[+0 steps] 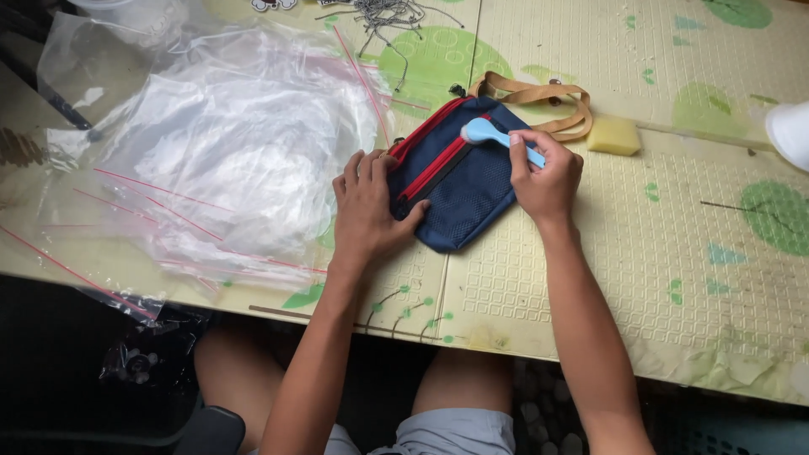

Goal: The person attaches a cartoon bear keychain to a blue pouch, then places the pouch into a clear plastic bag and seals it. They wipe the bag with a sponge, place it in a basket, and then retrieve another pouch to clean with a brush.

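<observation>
Pressing flat, fingers spread, the left hand [368, 209] pins the navy pouch [459, 181] on the mat [657, 253]. The light-blue brush [497, 135], clamped in the right hand [546, 177], is best drawn gently along the red zips while the pouch is held firm.

Hidden from me: white object [790, 133], cut by right edge, kind unclear; chain pile [383, 14], cut by top edge; blue tool's handle end [533, 157], inside my right hand [546, 179].
</observation>
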